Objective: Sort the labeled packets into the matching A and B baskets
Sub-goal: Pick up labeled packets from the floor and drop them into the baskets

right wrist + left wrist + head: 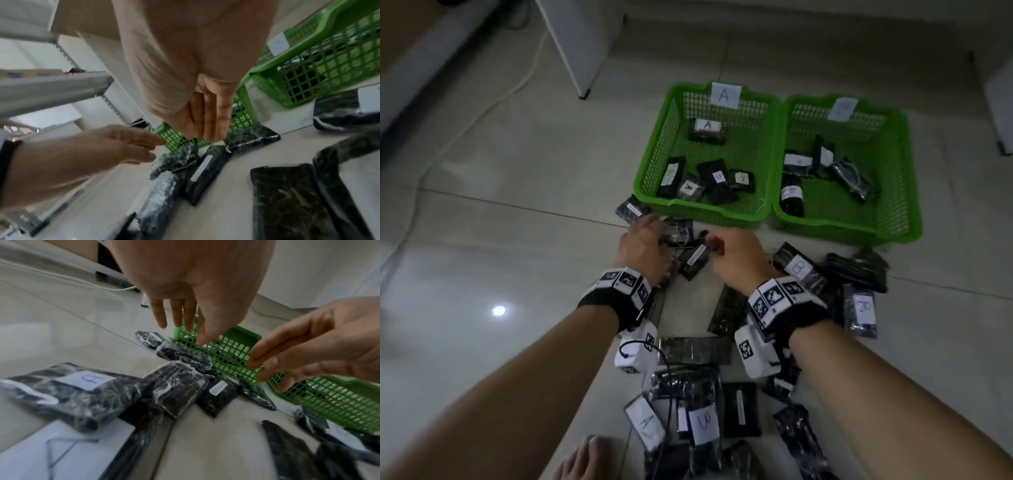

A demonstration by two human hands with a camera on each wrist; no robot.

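While both hands (681, 250) hover spread, holding nothing, crinkly black plastic packets (690, 262) lie nr green mesh A basket (709, 205); left wrist cam alone shows A-labeled packet (78, 392).

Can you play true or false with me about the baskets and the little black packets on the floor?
1. Both baskets are green. True: the A basket and the B basket.
2. The A basket is empty. False: several packets lie in it, one marked A.
3. Both baskets stand on the floor. True.
4. The left hand is inside a basket. False: it hovers over packets on the floor.
5. The right hand is beside the left hand. True.
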